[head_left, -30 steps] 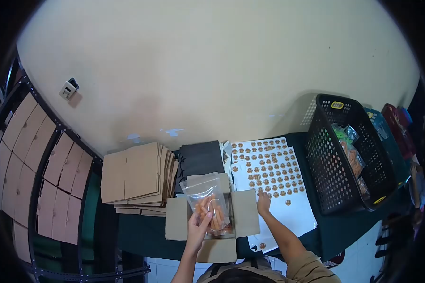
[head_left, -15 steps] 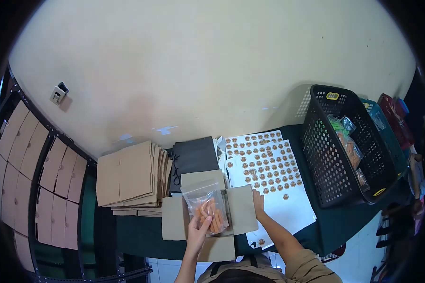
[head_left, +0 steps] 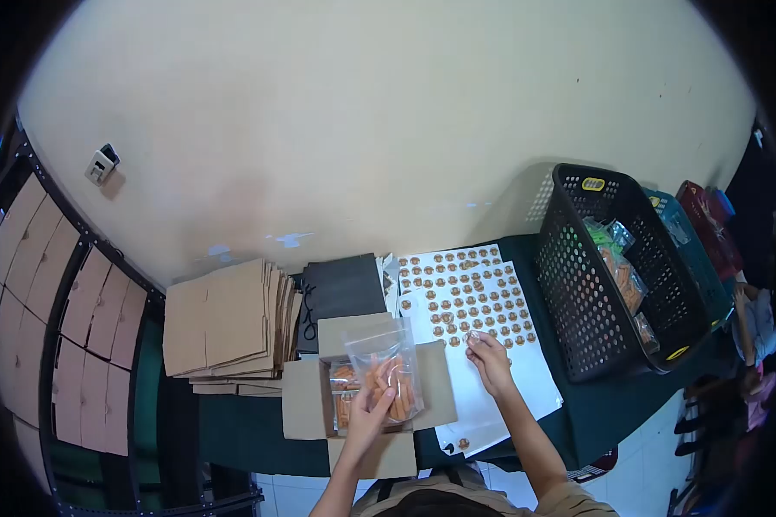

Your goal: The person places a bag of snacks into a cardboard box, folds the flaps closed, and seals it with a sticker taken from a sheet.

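Observation:
My left hand [head_left: 369, 415] grips a clear zip bag [head_left: 386, 366] of orange stick-shaped pieces, holding it upright above an open cardboard box [head_left: 306, 401]. Inside the box, more small bags of orange pieces [head_left: 343, 403] show to the left of the held bag. To the right lie white sheets [head_left: 500, 392] with rows of round brown stickers [head_left: 470, 302]. Over the lower rows, my right hand [head_left: 490, 362] has its fingertips pinched together on what looks like one small round sticker [head_left: 472, 337].
Flattened cardboard boxes [head_left: 224, 319] are stacked at the left, next to a black folder-like item [head_left: 345, 293]. A tall black basket [head_left: 578, 284] with bagged goods stands at the right. Shelves of boxes [head_left: 95, 345] line the far left; another person [head_left: 757, 323] is at the far right.
My right hand has lifted from beside the box flap and moved onto the sticker rows, fingers now pinched. The held bag has shifted slightly right relative to the box, uncovering bags inside.

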`<state>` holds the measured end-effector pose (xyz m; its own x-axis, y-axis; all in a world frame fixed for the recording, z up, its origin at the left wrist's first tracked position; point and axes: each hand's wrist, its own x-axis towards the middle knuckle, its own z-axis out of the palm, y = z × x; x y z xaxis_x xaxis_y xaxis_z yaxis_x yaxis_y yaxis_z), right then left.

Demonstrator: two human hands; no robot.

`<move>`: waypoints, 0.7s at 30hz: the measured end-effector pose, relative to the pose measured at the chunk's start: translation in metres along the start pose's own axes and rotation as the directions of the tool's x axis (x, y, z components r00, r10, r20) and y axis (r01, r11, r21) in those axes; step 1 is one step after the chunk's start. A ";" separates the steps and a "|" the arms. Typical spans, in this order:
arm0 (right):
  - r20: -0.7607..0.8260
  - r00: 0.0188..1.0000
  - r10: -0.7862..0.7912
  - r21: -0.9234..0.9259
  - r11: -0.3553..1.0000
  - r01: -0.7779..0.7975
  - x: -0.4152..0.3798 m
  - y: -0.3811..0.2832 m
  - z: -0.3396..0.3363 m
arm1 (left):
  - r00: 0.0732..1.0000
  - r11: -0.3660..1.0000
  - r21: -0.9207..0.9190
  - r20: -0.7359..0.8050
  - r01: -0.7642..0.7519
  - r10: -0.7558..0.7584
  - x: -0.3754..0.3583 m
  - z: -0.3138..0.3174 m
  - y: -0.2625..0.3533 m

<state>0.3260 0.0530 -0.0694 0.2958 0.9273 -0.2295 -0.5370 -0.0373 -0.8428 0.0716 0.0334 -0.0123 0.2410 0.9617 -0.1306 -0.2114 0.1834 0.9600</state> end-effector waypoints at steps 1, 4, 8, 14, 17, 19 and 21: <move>0.050 0.999 -0.018 0.037 0.999 0.017 -0.010 -0.013 0.012 | 1.000 1.000 0.006 0.021 -0.021 0.021 0.002 0.004 0.003; 0.122 0.992 -0.023 0.035 0.999 0.019 -0.031 -0.039 0.033 | 1.000 0.999 -0.045 0.026 0.013 -0.012 0.003 0.017 0.016; 0.250 0.965 -0.074 0.009 0.997 0.075 -0.050 -0.060 0.055 | 0.994 1.000 -0.020 0.109 -0.017 0.019 0.005 0.016 0.014; 0.303 0.952 -0.028 -0.165 0.983 0.081 -0.080 -0.073 0.095 | 0.988 0.998 -0.061 0.155 -0.015 0.025 0.002 0.013 0.018; 0.340 0.939 -0.050 -0.187 0.975 0.119 -0.087 -0.067 0.103 | 0.987 0.999 -0.019 0.153 -0.048 0.050 -0.001 0.011 0.023; 0.342 0.933 -0.113 -0.198 0.962 0.189 -0.097 -0.067 0.116 | 0.982 0.994 -0.072 0.163 -0.080 0.091 -0.003 0.012 0.028; 0.386 0.898 -0.211 -0.263 0.908 0.327 -0.100 -0.062 0.119 | 0.975 0.985 -0.100 0.159 -0.139 0.154 -0.006 0.013 0.032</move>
<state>0.2357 0.0069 0.0639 0.0743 0.9843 0.1599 -0.1829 0.1711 -0.9681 0.0755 0.0312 0.0228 0.3528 0.9338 0.0592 -0.3365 0.0676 0.9393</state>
